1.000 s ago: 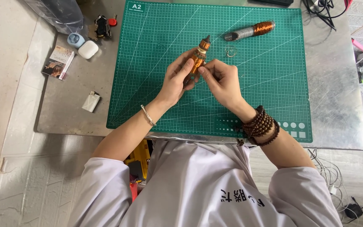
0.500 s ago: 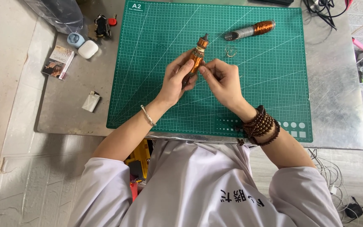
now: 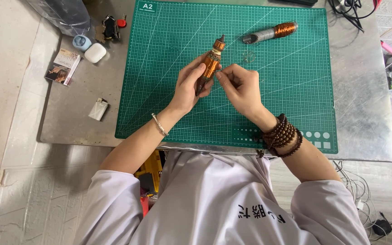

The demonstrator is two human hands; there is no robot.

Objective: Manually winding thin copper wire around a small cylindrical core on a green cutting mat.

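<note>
My left hand grips a copper-wound motor rotor with a dark shaft tip, held upright over the green cutting mat. Fingertips of my right hand pinch at the rotor's right side near its middle; what they pinch is too small to tell. A second rotor-like cylinder, grey with a copper end, lies on the mat at the upper right. A small clear ring lies just below it.
Left of the mat on the grey table lie a small printed box, a white earbud case, a blue case, keys and a lighter. Cables cross the far right corner.
</note>
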